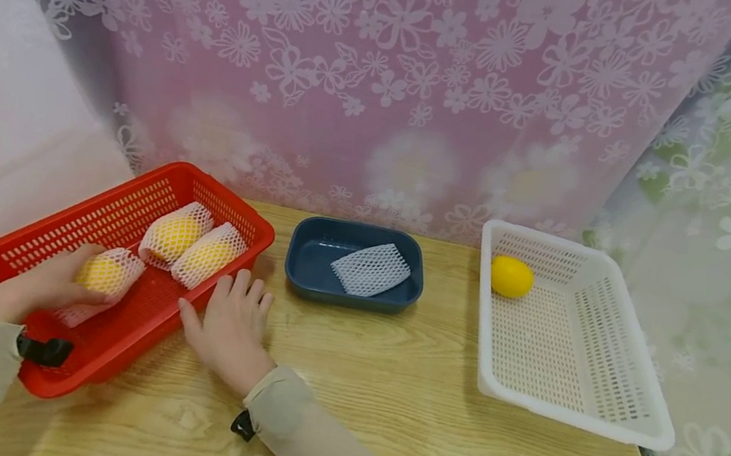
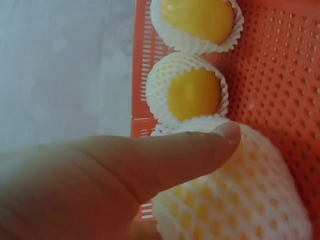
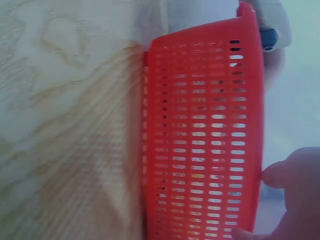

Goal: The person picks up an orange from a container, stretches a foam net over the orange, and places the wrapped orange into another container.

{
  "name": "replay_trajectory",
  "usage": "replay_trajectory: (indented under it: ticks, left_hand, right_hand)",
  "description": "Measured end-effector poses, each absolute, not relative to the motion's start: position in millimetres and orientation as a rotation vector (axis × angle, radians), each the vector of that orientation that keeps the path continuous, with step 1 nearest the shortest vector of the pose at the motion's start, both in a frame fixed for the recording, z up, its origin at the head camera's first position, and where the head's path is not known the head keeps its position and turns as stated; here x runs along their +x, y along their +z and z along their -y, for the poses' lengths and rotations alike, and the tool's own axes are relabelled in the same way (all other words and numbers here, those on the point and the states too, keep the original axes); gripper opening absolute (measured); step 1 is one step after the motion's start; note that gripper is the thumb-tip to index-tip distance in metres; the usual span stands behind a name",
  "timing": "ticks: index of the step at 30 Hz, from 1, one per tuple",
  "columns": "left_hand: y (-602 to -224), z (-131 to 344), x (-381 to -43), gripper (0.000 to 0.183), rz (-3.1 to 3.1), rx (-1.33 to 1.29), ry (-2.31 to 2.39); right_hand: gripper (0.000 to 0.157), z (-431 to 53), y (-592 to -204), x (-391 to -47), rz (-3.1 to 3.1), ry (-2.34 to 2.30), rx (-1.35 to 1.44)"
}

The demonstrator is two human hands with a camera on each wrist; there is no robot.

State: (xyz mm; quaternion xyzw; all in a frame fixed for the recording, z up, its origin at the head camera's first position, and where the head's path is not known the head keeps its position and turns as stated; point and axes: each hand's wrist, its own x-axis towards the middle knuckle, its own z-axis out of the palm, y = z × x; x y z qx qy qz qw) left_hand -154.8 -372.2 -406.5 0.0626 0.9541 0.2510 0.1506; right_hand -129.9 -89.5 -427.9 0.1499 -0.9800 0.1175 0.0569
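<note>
In the head view my left hand [image 1: 60, 278] reaches into the red basket [image 1: 131, 347] and grips a yellow fruit in a white foam net [image 1: 109, 274]. The left wrist view shows the thumb lying across the foam net [image 2: 240, 190]. Two more netted yellow fruits, one nearer the back [image 1: 177, 234] and one by the near side [image 1: 210, 257], lie at the basket's right end. My right hand [image 1: 232, 330] is at the basket's near rim with its fingers extended; in the right wrist view its thumb [image 3: 275, 175] is right at that rim.
A dark blue tray [image 1: 302, 281] at the back middle holds an empty foam net [image 1: 371, 268]. At right, a white basket [image 1: 580, 418] contains one bare yellow fruit [image 1: 511, 277]. All stand on a wood-grain table [image 1: 387, 371], with a flowered pink curtain [image 1: 385, 90] behind.
</note>
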Motion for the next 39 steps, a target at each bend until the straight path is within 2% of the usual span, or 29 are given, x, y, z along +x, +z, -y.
replay_trajectory:
  ticks: [6,14,19,26,33,39]
  left_hand:
    - [-393.3,370.9,-149.5,0.087,-2.761,0.226,0.653]
    - [-354.9,344.8,-134.6,0.072,-2.832,0.324,0.572]
    - [-333.6,303.6,-119.5,0.064,-2.917,0.441,0.525]
    - [-312.6,229.9,-109.9,0.063,-3.025,0.617,0.531]
    - [-305.1,165.9,-120.0,0.058,-3.118,0.768,0.560]
    - [-307.3,109.6,-129.9,0.054,-3.123,0.874,0.650]
  right_hand:
    - [0.053,82.1,-422.8,-129.2,2.988,0.421,0.478]
    - [0.044,53.5,-406.7,-126.7,2.990,0.572,0.523]
    - [0.041,19.5,-385.3,-126.4,3.005,0.672,0.553]
    - [0.033,-57.7,-345.2,-132.5,3.014,0.983,0.624]
    - [0.026,-124.7,-314.8,-138.9,3.005,1.365,0.707]
    - [0.021,-170.8,-303.9,-147.2,2.986,1.636,0.734]
